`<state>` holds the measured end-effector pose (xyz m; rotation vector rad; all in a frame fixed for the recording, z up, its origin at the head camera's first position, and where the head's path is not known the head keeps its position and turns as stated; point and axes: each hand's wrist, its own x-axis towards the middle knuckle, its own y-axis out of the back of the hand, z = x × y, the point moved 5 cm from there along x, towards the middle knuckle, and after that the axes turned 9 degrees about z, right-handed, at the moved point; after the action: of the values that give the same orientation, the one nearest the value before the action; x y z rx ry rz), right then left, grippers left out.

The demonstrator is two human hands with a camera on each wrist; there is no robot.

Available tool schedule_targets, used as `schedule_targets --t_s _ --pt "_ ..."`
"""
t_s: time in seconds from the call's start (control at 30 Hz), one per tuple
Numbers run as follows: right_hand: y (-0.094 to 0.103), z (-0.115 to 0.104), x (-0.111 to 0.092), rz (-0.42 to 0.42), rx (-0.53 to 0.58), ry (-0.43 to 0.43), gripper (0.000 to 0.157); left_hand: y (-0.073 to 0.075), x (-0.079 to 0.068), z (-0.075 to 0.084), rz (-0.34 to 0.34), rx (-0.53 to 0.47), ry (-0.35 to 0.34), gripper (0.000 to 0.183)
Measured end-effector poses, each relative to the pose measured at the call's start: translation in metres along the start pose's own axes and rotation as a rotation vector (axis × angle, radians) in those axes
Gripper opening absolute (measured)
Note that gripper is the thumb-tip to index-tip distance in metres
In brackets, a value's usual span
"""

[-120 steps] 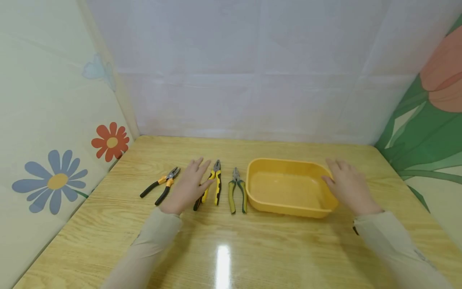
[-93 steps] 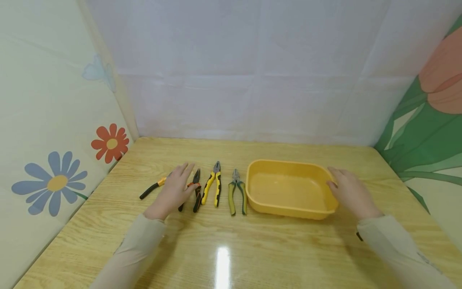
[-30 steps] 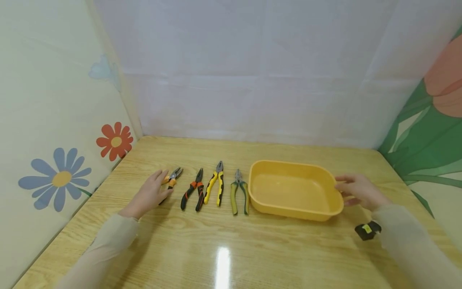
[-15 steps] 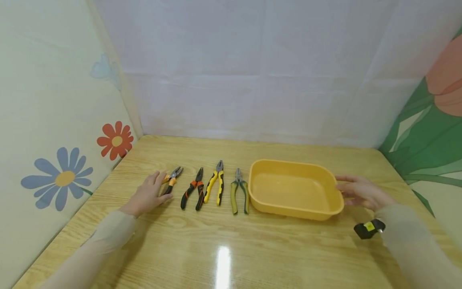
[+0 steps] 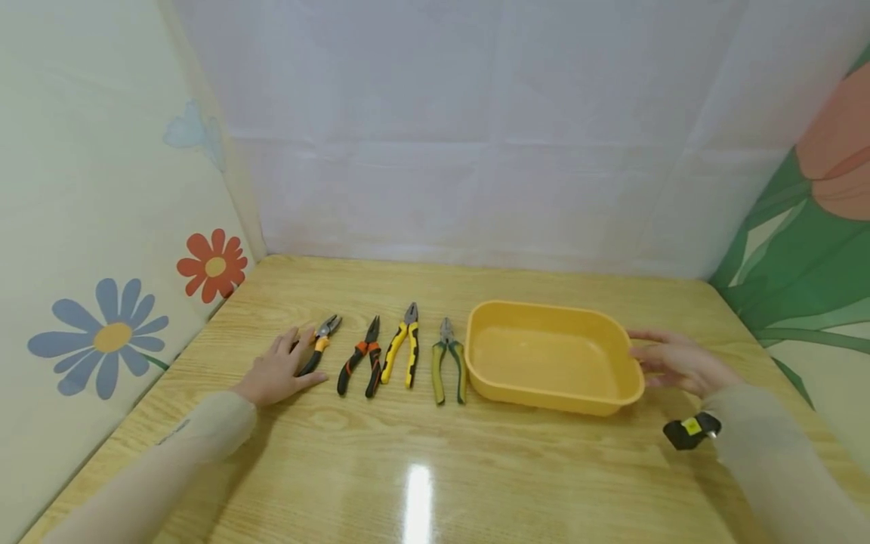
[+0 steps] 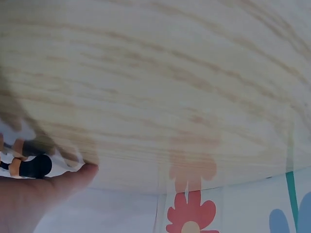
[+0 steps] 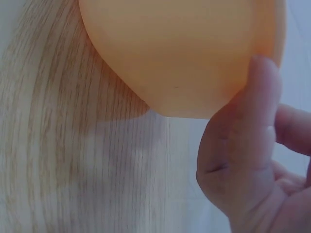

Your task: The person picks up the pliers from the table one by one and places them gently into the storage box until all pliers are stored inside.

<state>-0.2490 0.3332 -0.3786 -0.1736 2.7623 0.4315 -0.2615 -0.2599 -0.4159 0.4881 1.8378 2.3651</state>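
My left hand (image 5: 272,378) is at the leftmost combination pliers (image 5: 329,326), its spread fingers over the left handle and its thumb near the tip of the right one. In the left wrist view, the orange-and-black handle end (image 6: 36,166) shows beside the thumb (image 6: 73,182). My right hand (image 5: 683,363) grips the right end of a yellow plastic basin (image 5: 553,397). Seen from the right wrist, the thumb (image 7: 243,141) lies against the basin's outer wall (image 7: 180,53), fingers higher by the rim.
Between the left hand and the basin lie black-and-orange long-nose pliers (image 5: 360,366), yellow-and-black pliers (image 5: 411,355) and green-handled pliers (image 5: 438,370), handles spread toward me. A black device (image 5: 689,431) hangs at the right wrist. A pale backdrop (image 5: 476,189) closes off the wooden table (image 5: 340,453).
My left hand has moved left and lower, from above the long-nose pliers to the leftmost pair. My right hand has come down to the basin's right rim. The pliers lie as before.
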Motion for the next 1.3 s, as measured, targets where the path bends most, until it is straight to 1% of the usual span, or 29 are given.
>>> schedule_targets --t_s 0.07,0.2,0.3,0.47,0.57,0.63,0.83,0.97,1.07,1.2,1.3 --pt "0.0 0.0 0.0 0.005 0.001 -0.006 0.069 0.0 0.0 -0.001 0.003 -0.008 -0.016 0.087" --pt "-0.001 0.0 0.0 0.012 0.005 -0.015 0.07 0.0 -0.001 -0.003 -0.004 -0.059 -0.036 0.076" --pt "-0.001 0.0 0.0 0.017 0.016 -0.022 0.07 0.0 -0.002 -0.003 -0.011 -0.094 -0.034 0.068" --pt "-0.001 0.0 0.001 0.011 0.02 -0.021 0.071 0.001 -0.003 0.0 -0.007 -0.092 -0.007 0.061" --pt "-0.001 0.0 0.001 0.011 0.021 -0.022 0.072 0.002 -0.002 0.004 0.007 -0.07 0.005 0.058" --pt "-0.001 0.0 0.001 0.006 0.03 -0.022 0.071 0.003 -0.001 0.008 0.024 -0.037 0.004 0.054" --pt "0.001 0.0 0.002 0.003 0.035 -0.021 0.07 0.005 0.0 0.018 0.088 0.085 -0.018 0.044" --pt "0.001 0.0 0.002 -0.004 0.022 -0.014 0.07 0.007 0.002 0.021 0.129 0.147 -0.037 0.041" --pt "0.0 0.0 0.002 -0.002 0.024 -0.018 0.069 0.008 0.004 0.021 0.149 0.168 -0.047 0.04" --pt "0.0 0.0 0.001 0.001 0.033 -0.02 0.069 0.011 0.004 0.022 0.155 0.186 -0.059 0.041" --pt "-0.001 0.0 0.002 -0.002 0.041 -0.017 0.07 0.013 0.004 0.022 0.154 0.173 -0.05 0.042"
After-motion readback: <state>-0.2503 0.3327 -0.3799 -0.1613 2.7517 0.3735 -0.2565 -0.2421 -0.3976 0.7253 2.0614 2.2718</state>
